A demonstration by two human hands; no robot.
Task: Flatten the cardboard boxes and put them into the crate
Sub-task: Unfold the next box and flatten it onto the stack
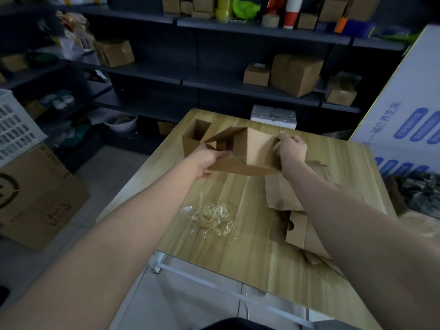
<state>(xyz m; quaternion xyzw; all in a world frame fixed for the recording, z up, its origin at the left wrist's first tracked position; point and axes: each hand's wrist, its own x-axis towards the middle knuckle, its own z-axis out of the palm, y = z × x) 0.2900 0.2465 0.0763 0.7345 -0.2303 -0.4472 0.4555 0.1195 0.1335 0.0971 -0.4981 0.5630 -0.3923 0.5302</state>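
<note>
On the wooden counter (238, 246), flattened sheets (283, 194) are lying near-right. Mid-counter, the left hand (207, 158) and right hand (291, 151) are each closing their grip on opposite ends of a half-open box (257, 151), apparently collapsing it; pressing it flat likely comes next.

The scene is dim, with a cool bluish cast. The brightest area is the wooden table (250, 234) in the centre, where a soft sheen lies on the surface; the crumpled clear plastic (212, 217) on it catches faint glints. The dark shelves (214, 75) across the top sink into shadow, with grainy, soft detail. Wide-angle distortion bends lines toward the edges, and the forearms swell large in the lower corners. Shadows are weak and diffuse.
</note>
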